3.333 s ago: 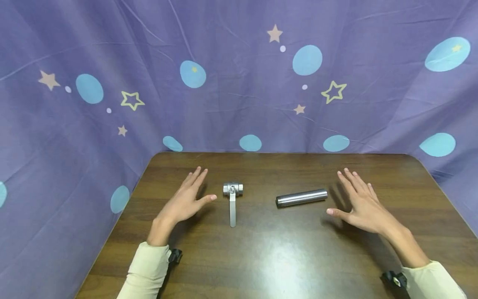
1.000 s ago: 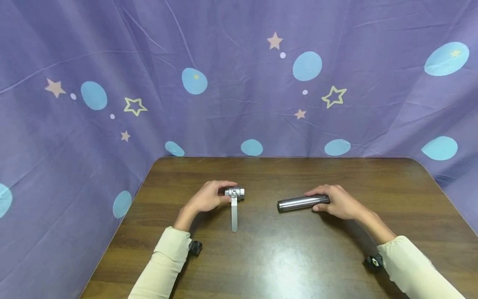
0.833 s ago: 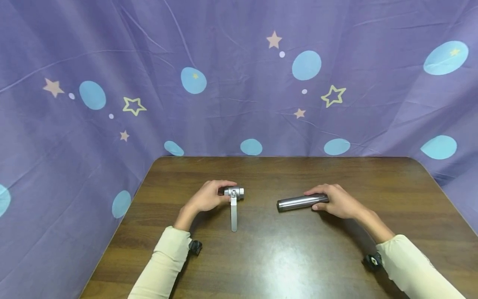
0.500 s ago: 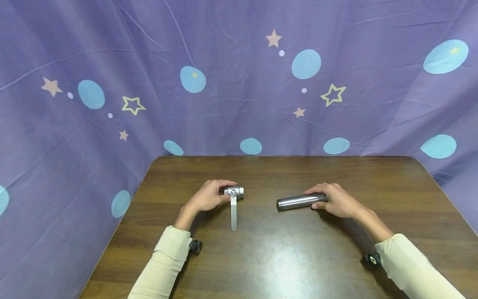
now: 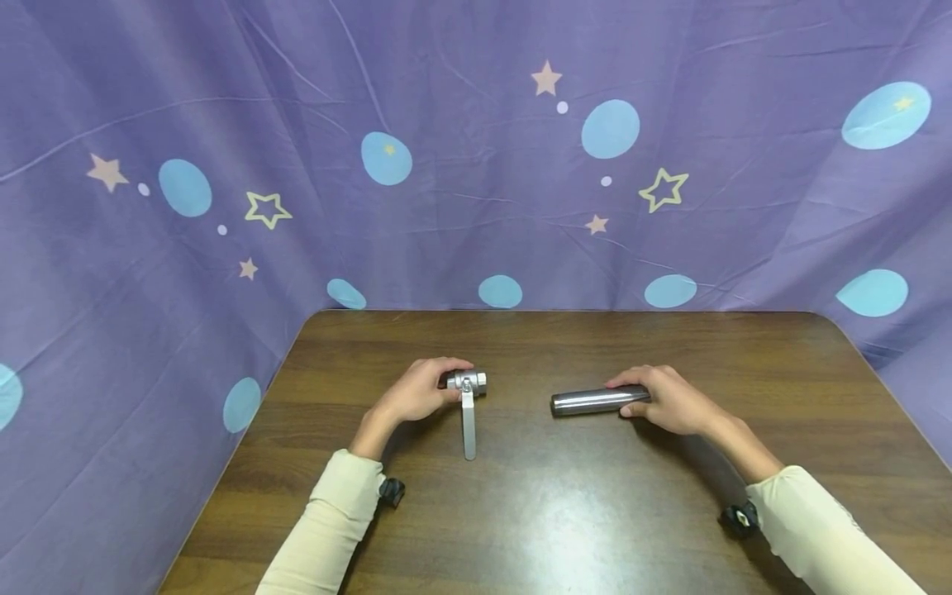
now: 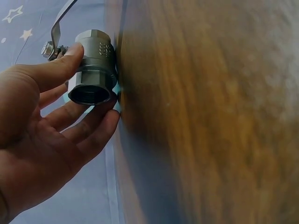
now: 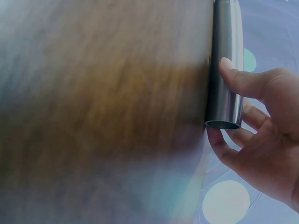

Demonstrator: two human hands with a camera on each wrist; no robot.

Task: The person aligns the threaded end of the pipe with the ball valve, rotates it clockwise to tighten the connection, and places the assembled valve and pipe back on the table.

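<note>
My left hand grips the left end of a steel ball valve between thumb and fingers. The valve's flat lever handle points toward me. In the left wrist view the thumb lies on the body of the ball valve, and its hexagonal open end faces the camera. On the right, my right hand holds the right end of a shiny metal pipe, which lies nearly level with its free end toward the valve. In the right wrist view the hollow end of the pipe shows, thumb on its side.
Both things are at a brown wooden table, with a gap between valve and pipe. A purple curtain with stars and blue spots hangs behind and to the left. A small black device sits at each wrist.
Both hands came in from the sides and took hold of the valve and the pipe. Over the last half second the lever swung slightly right and the pipe turned a little closer to level.
</note>
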